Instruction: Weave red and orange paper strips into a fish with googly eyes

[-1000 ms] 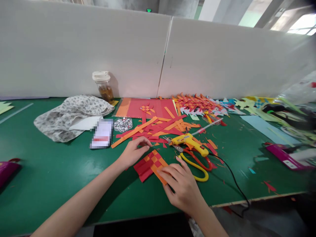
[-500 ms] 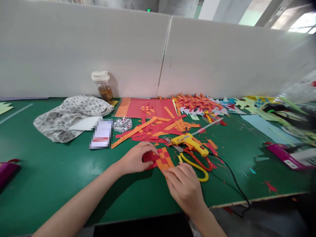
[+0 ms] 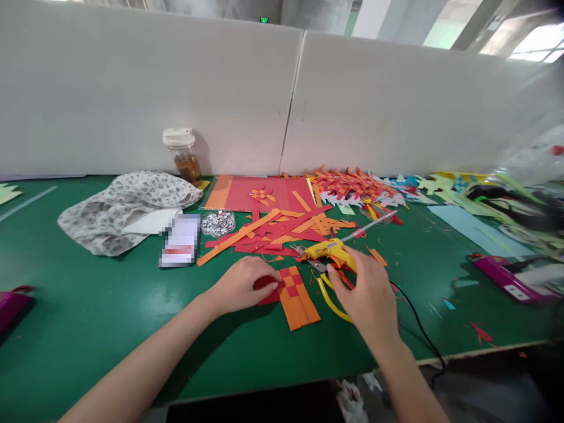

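A woven piece of orange and red paper strips point(image 3: 299, 302) lies on the table, checkered at its upper part, with orange strip ends toward me. My left hand point(image 3: 247, 284) is closed at its left edge, thumb and fingertips pinching the red strips there. My right hand point(image 3: 372, 288) is at the yellow hot glue gun point(image 3: 325, 249), its fingers around the handle, which they mostly hide. Beneath the gun and that hand lie scissors with yellow and orange handles point(image 3: 331, 301), partly covered; their blades point up-left.
Loose red and orange paper strips point(image 3: 268, 230) lie beyond the hands. Behind them are finished paper fish point(image 3: 352, 187), a bag of googly eyes point(image 3: 219, 223), a phone point(image 3: 180, 241), patterned cloth point(image 3: 118, 211) and a drink bottle point(image 3: 185, 157). A purple power strip point(image 3: 506, 279) sits right.
My right hand has let go of the woven paper's lower end and moved up-right to the glue gun. My left hand stays at the paper's left edge.
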`<control>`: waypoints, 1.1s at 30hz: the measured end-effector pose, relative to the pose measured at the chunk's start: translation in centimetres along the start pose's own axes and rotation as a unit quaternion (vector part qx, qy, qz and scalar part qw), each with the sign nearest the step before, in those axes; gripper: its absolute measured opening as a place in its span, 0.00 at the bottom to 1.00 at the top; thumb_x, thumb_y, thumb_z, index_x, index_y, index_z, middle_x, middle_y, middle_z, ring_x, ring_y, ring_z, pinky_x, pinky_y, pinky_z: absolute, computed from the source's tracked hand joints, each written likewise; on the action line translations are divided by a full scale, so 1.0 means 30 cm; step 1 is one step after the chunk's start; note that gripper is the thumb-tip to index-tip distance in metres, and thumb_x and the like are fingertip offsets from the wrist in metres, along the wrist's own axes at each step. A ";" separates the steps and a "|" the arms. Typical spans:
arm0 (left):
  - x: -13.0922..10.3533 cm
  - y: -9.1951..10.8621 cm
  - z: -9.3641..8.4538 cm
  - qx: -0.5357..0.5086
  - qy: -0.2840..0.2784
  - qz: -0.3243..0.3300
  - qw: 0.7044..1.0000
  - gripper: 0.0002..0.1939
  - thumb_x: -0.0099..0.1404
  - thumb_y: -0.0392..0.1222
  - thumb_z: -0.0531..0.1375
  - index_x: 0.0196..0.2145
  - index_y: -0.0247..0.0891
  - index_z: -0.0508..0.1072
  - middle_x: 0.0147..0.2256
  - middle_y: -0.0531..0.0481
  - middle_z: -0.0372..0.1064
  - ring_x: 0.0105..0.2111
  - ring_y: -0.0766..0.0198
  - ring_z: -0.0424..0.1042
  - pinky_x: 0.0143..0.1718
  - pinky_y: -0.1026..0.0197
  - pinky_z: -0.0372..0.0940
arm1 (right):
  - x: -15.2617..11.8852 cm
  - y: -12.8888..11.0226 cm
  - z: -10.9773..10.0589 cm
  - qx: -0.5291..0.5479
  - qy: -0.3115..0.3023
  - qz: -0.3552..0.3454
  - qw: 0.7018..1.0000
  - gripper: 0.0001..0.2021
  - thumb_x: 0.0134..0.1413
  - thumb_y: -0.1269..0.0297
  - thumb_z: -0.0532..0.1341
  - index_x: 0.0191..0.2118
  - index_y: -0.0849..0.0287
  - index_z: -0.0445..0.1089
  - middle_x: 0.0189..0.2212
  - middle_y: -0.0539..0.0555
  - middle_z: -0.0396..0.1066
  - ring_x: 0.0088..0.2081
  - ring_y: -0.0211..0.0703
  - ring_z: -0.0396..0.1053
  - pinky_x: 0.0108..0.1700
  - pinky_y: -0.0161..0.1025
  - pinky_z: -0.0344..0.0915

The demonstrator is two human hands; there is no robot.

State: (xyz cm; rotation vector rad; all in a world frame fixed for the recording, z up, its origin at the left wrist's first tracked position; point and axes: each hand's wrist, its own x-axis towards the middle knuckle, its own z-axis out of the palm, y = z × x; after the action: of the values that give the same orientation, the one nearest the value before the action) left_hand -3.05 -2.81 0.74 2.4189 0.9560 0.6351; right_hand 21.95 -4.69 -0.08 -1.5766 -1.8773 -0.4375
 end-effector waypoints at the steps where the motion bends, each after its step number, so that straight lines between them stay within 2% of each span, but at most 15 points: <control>1: 0.000 0.000 0.001 0.002 0.003 0.001 1.000 0.10 0.64 0.38 0.53 0.39 0.42 0.73 0.38 0.53 0.74 0.39 0.63 0.70 0.44 0.58 0.61 | 0.016 0.030 0.011 -0.021 -0.022 0.018 0.999 0.26 0.52 0.54 0.58 0.53 0.64 0.59 0.43 0.64 0.69 0.46 0.56 0.65 0.43 0.48 0.64; 3: -0.002 0.000 0.005 0.005 0.013 -0.003 1.000 0.09 0.64 0.40 0.53 0.39 0.42 0.72 0.38 0.53 0.74 0.38 0.63 0.70 0.44 0.57 0.61 | 0.037 0.072 0.027 -0.036 -0.088 0.049 0.994 0.28 0.51 0.52 0.58 0.54 0.62 0.58 0.40 0.62 0.71 0.41 0.55 0.68 0.36 0.45 0.65; 5: -0.002 -0.001 0.014 0.012 0.032 -0.011 0.999 0.09 0.65 0.42 0.53 0.37 0.42 0.72 0.37 0.53 0.74 0.38 0.62 0.70 0.43 0.56 0.62 | 0.042 0.085 0.033 -0.039 -0.114 0.068 0.990 0.24 0.51 0.53 0.58 0.52 0.59 0.60 0.37 0.59 0.72 0.36 0.52 0.70 0.32 0.42 0.64; 8: 0.008 -0.002 0.029 0.035 0.113 -0.030 0.992 0.08 0.64 0.44 0.55 0.38 0.41 0.72 0.37 0.50 0.74 0.39 0.60 0.70 0.43 0.54 0.63 | 0.031 0.061 0.028 -0.045 -0.067 0.057 0.995 0.20 0.51 0.56 0.58 0.49 0.57 0.62 0.37 0.57 0.73 0.36 0.50 0.70 0.32 0.40 0.64; 11: 0.030 0.002 0.043 0.063 0.215 -0.034 0.974 0.13 0.61 0.46 0.58 0.43 0.41 0.70 0.41 0.47 0.72 0.42 0.57 0.69 0.44 0.52 0.63 | 0.012 0.013 0.022 -0.040 0.003 0.003 0.999 0.20 0.51 0.58 0.59 0.49 0.60 0.63 0.39 0.58 0.72 0.39 0.50 0.69 0.36 0.41 0.65; 13: 0.046 0.005 0.051 0.082 0.245 -0.024 0.966 0.15 0.60 0.46 0.60 0.44 0.42 0.70 0.42 0.47 0.71 0.43 0.56 0.68 0.44 0.51 0.62 | 0.002 -0.018 0.024 -0.020 0.031 -0.023 0.999 0.19 0.52 0.58 0.60 0.48 0.60 0.63 0.38 0.58 0.72 0.38 0.48 0.70 0.38 0.40 0.65; 19: 0.059 -0.005 0.052 0.105 0.271 -0.025 0.956 0.04 0.59 0.43 0.61 0.31 0.42 0.73 0.38 0.50 0.72 0.40 0.59 0.69 0.43 0.52 0.61 | -0.011 -0.066 0.038 0.022 0.046 -0.065 0.997 0.20 0.51 0.59 0.61 0.48 0.61 0.63 0.39 0.58 0.72 0.40 0.47 0.70 0.40 0.40 0.66; 25: 0.044 -0.036 -0.001 0.065 0.307 -0.082 0.946 0.05 0.62 0.42 0.57 0.32 0.41 0.72 0.36 0.50 0.73 0.40 0.59 0.69 0.44 0.52 0.60 | -0.012 -0.059 0.038 0.013 0.054 -0.047 0.997 0.18 0.51 0.58 0.62 0.46 0.61 0.64 0.36 0.57 0.73 0.38 0.47 0.70 0.37 0.39 0.66; 30: 0.046 -0.028 0.018 0.059 0.239 -0.050 0.968 0.08 0.56 0.46 0.63 0.33 0.43 0.73 0.41 0.50 0.71 0.44 0.57 0.67 0.48 0.50 0.58 | -0.015 -0.069 0.041 0.019 0.050 -0.069 0.996 0.19 0.51 0.58 0.62 0.47 0.61 0.63 0.38 0.57 0.73 0.39 0.47 0.70 0.39 0.39 0.66; 33: 0.048 -0.028 0.023 0.036 0.243 -0.061 0.968 0.05 0.58 0.43 0.62 0.28 0.42 0.72 0.40 0.50 0.71 0.43 0.58 0.67 0.47 0.51 0.58 | -0.018 -0.074 0.042 0.018 0.052 -0.070 0.996 0.19 0.51 0.58 0.62 0.47 0.61 0.63 0.38 0.57 0.73 0.39 0.47 0.70 0.39 0.39 0.66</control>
State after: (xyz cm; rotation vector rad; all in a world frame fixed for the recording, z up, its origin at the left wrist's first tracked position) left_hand -2.15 -1.38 0.08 2.2832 1.3251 1.1988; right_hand 19.52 -4.81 -1.03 -1.3785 -1.9119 -0.5342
